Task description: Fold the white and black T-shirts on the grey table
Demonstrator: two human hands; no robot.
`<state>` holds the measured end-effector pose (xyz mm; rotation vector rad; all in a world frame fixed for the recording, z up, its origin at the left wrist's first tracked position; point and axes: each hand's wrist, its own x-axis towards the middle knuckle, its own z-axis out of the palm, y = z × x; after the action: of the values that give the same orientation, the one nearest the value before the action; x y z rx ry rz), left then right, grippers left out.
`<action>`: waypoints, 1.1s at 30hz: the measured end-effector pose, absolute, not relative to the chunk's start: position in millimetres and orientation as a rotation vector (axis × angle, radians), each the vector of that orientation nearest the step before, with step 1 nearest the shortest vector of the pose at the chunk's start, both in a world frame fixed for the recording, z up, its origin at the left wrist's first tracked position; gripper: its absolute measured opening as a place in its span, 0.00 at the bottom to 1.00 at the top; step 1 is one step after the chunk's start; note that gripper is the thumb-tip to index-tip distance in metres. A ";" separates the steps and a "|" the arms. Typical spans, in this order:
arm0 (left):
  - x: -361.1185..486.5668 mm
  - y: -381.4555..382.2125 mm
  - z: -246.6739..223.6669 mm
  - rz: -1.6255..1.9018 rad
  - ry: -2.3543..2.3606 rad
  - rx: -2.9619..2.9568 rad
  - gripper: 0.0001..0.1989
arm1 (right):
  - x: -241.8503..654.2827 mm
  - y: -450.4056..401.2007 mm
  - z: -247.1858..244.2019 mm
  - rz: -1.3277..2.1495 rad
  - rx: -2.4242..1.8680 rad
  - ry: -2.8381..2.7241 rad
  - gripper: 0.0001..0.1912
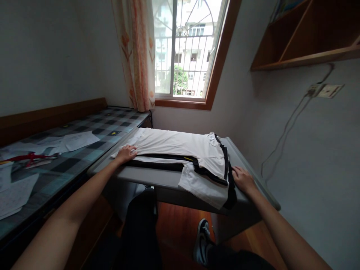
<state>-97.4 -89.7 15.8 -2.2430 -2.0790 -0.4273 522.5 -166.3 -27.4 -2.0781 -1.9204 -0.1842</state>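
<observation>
Head view: what is going on at the left side, right at the fingertips?

The left hand rests on the hem end of a white shirt, fingers slightly bent. I cannot tell whether they pinch the cloth or only lie on it.

And the other side?

The right hand has its fingers curled at the edge of some black cloth, touching it. Whether they grip it, I cannot tell either.

Where does the shirt lie, and how many garments are there?

Flat across the grey worktop, between the two hands, its neck towards the right. White and black layers overlap under it, so I cannot give a sure count. One white sleeve spreads at the near side.

Any containers?

One wooden wall shelf, upper right, with two compartments in view, parted by one divider. Something blue-edged shows at its upper left, too cut off to name.

Farther out?

One checked bed on the left, bearing several overlapping paper sheets and a red object. Beyond the worktop, one window and one flowered curtain. Below, one shoe on the floor.
</observation>
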 end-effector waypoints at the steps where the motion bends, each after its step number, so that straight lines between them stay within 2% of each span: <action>1: -98.0 -89.9 14.0 -0.442 -2.065 -2.242 0.21 | 523.1 -166.9 -29.5 -0.187 -2.081 -1.934 0.25; 10: -110.6 -87.4 3.1 -0.579 -1.999 -2.309 0.23 | 520.5 -175.2 -32.0 -0.230 -2.138 -1.976 0.28; 15: -118.5 -88.0 5.3 -0.667 -1.924 -2.456 0.28 | 521.0 -177.4 -32.1 -0.267 -2.102 -2.008 0.27; 21: -128.9 -85.8 4.7 -0.872 -1.914 -2.508 0.22 | 524.6 -179.5 -38.2 -0.266 -2.069 -2.011 0.28; 27: -131.1 -70.3 19.9 -0.822 -1.837 -2.624 0.18 | 533.7 -172.1 -35.4 -0.181 -1.958 -1.880 0.25; 33: -90.6 -38.7 43.4 -0.888 -1.681 -2.567 0.20 | 530.6 -124.0 0.1 -0.187 -1.632 -1.729 0.18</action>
<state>-90.6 -38.7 43.4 -2.5674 -1.6807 -0.8876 530.6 -124.0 0.1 -1.6322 -1.7290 -0.1874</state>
